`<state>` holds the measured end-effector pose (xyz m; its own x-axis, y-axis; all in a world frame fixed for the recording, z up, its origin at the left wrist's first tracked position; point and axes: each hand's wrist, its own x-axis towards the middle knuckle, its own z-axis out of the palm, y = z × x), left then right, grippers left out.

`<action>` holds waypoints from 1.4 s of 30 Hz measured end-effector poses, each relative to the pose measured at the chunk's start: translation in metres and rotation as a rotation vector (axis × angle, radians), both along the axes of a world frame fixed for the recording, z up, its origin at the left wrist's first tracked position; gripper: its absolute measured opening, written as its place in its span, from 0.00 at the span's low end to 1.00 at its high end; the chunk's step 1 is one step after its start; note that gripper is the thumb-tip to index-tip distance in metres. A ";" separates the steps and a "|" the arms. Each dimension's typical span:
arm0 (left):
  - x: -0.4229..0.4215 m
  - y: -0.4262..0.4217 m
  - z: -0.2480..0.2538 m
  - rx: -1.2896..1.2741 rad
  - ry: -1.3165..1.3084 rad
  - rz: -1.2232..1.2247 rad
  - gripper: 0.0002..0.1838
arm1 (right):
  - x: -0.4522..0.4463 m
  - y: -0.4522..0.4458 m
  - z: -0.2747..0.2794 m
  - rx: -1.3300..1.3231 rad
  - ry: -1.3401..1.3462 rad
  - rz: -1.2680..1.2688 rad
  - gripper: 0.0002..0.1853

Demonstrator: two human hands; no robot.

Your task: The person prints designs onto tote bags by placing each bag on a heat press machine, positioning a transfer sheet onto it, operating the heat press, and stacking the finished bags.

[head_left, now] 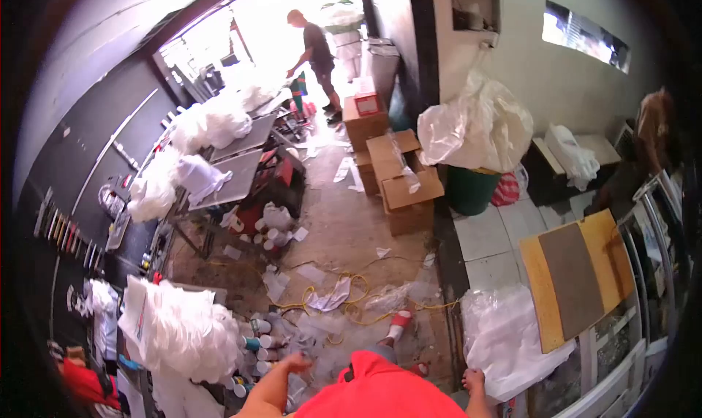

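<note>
My left hand (pixel 295 362) hangs low in front of the red shirt (pixel 380 392), its fingers loosely curled; it is too small and blurred to tell whether they hold anything. Beside it stand several paint-stained cups (pixel 268 342) and a big pile of white sheets (pixel 179 329). At the lower right, my right hand (pixel 474 379) has its fingers folded in, next to a plastic-wrapped white bundle (pixel 504 337). Whether something is inside that hand cannot be made out. A foot in a red sandal (pixel 399 319) steps on the littered floor.
A yellow cord (pixel 358 317) loops across the floor ahead. Open cardboard boxes (pixel 406 191) and a green bin (pixel 472 190) stand beyond. Worktables (pixel 234 177) line the left. One person (pixel 319 52) stands at the bright doorway, another (pixel 651 129) at the far right.
</note>
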<state>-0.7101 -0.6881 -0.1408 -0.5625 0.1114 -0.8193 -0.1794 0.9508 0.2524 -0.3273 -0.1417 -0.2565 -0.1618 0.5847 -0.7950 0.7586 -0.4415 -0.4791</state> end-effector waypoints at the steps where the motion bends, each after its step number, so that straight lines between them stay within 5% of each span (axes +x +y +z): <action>1: 0.000 0.008 -0.023 -0.009 -0.257 0.067 0.37 | 0.000 -0.003 -0.004 -0.008 -0.004 -0.021 0.09; 2: -0.011 0.028 -0.021 -0.068 -0.345 -0.145 0.38 | 0.002 -0.008 -0.004 -0.024 -0.001 -0.101 0.08; 4: -0.041 0.084 -0.028 -0.056 -0.262 -0.201 0.33 | 0.023 -0.016 0.002 -0.088 -0.035 -0.102 0.10; 7: -0.186 0.171 -0.061 -0.067 -0.093 -0.927 0.18 | 0.062 -0.034 -0.009 -0.097 -0.217 -0.232 0.17; 9: -0.245 0.237 -0.064 0.045 0.395 -1.088 0.17 | 0.084 -0.037 -0.009 -0.010 -0.381 -0.367 0.22; 10: -0.264 0.277 -0.067 0.500 0.136 -0.326 0.12 | 0.081 -0.027 -0.013 0.125 -0.525 -0.371 0.23; 11: -0.281 0.315 -0.064 0.583 0.052 -0.068 0.10 | 0.079 -0.018 -0.018 0.252 -0.675 -0.381 0.27; 13: -0.279 0.400 0.000 0.541 -0.058 -0.134 0.15 | 0.024 0.026 0.059 0.328 -0.597 -0.608 0.30; 16: -0.261 0.460 0.039 0.521 -0.146 -0.386 0.13 | 0.005 0.067 0.055 0.949 -0.851 -0.670 0.23; 19: -0.266 0.460 0.004 0.370 -0.239 -0.496 0.14 | -0.003 0.100 0.107 0.580 -1.025 -0.924 0.41; 21: -0.292 0.435 -0.042 0.254 -0.304 -0.559 0.14 | 0.017 0.100 0.123 0.348 -1.008 -0.934 0.45; 23: -0.275 0.434 -0.013 0.274 -0.216 -0.946 0.15 | 0.056 0.084 0.093 0.370 -0.957 -0.902 0.45; 25: -0.287 0.433 -0.025 0.203 -0.178 -1.061 0.16 | 0.072 0.077 0.083 0.395 -0.899 -0.863 0.45; 27: -0.289 0.443 -0.034 0.344 0.004 -1.527 0.18 | 0.087 0.071 0.087 0.423 -0.826 -0.960 0.39; 28: -0.275 0.451 -0.035 0.133 -0.054 -1.270 0.18 | 0.100 0.063 0.080 0.504 -0.811 -0.939 0.33; 29: -0.259 0.456 -0.036 0.143 -0.045 -1.270 0.18 | 0.111 0.053 0.070 0.553 -0.856 -0.872 0.30; 31: -0.231 0.485 -0.063 0.508 -0.008 -1.434 0.12 | 0.130 0.041 0.067 0.624 -0.778 -0.804 0.25; 33: -0.173 0.516 -0.084 0.612 0.023 -1.649 0.14 | 0.133 0.034 0.094 0.610 -0.550 -0.813 0.21; 34: -0.132 0.530 -0.093 0.439 -0.003 -1.698 0.17 | 0.127 0.025 0.114 0.481 -0.356 -0.960 0.18; 35: -0.108 0.520 -0.149 0.577 -0.350 -1.259 0.30 | 0.128 0.005 0.116 0.539 -0.034 -1.055 0.29; 36: -0.066 0.530 -0.127 0.619 -0.403 -1.289 0.37 | 0.113 -0.005 0.139 0.464 0.129 -1.261 0.31; 38: 0.042 0.565 -0.010 0.450 -0.711 -0.851 0.47 | 0.093 -0.029 0.200 0.431 0.302 -1.309 0.40; 39: 0.083 0.577 0.042 0.235 -0.934 -0.367 0.51 | 0.091 -0.042 0.213 0.497 0.186 -1.236 0.45; 42: 0.131 0.597 0.077 0.454 -0.786 -0.687 0.48 | 0.094 -0.073 0.263 0.630 0.268 -1.274 0.46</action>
<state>-0.5791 -0.0916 -0.0636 0.3838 0.5737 -0.7236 0.0835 0.7588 0.6459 -0.2337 -0.2149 0.0068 0.6266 0.6773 -0.3854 -0.1238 -0.4017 -0.9073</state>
